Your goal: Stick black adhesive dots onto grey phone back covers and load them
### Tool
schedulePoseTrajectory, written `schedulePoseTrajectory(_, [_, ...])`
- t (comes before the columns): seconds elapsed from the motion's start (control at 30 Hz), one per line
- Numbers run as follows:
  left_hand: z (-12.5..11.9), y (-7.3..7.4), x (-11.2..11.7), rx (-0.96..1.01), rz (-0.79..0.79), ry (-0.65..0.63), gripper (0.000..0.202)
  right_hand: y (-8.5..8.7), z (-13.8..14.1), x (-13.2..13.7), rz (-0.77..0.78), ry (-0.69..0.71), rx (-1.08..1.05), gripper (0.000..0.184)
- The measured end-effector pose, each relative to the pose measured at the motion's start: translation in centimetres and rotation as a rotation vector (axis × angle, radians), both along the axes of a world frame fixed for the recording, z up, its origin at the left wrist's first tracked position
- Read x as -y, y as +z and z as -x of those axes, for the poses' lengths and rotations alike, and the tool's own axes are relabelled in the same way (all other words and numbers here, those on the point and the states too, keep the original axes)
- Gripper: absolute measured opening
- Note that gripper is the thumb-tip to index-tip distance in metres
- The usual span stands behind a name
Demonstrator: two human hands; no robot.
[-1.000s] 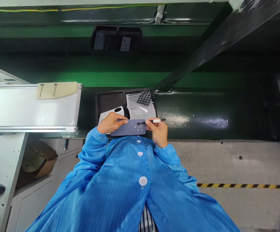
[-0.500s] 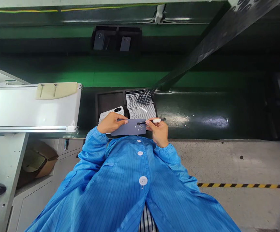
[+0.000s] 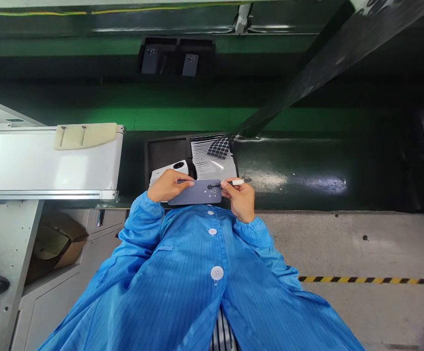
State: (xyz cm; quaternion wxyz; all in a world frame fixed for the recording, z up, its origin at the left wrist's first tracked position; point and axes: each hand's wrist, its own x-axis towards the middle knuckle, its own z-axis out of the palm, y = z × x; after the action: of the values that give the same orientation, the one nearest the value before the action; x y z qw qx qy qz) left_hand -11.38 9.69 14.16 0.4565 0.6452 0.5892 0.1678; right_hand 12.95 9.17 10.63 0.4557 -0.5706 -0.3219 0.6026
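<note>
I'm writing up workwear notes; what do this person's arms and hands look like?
The left sleeve and right sleeve are bright blue, long, loose and wrinkled, with gathered cuffs at the wrists. The left hand and right hand are bare, without gloves. Any finer details are too small to tell.

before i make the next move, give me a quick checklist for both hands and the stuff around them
1. Left hand on the grey-blue panel: ok, thumb over its top edge.
2. Right hand gripping the pen-like tool: ok, pinched in the fingers.
3. Tool's dark tip over the panel's marked end: ok.
4. Tip pressed against the panel: cannot tell.
5. Sheet of black discs clear of the panel: ok, on the strip stack.
</note>
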Motion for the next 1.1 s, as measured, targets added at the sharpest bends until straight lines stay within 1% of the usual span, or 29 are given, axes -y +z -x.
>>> schedulePoseTrajectory(0.7, [0.03, -0.17, 0.03, 0.021, 0.004, 0.005, 0.03, 0.14, 0.13, 0.07, -0.008, -0.02, 0.01, 0.04])
schedulePoseTrajectory(0.93, [-0.06, 0.1, 0.05, 0.019, 0.006, 0.012, 0.03, -0.26, 0.1, 0.07, -0.013, -0.018, 0.017, 0.041])
schedulePoseTrajectory(1.1, [-0.03, 0.01, 0.09, 0.027, 0.0, 0.011, 0.031, -0.26, 0.15, 0.03, -0.016, -0.024, 0.012, 0.041])
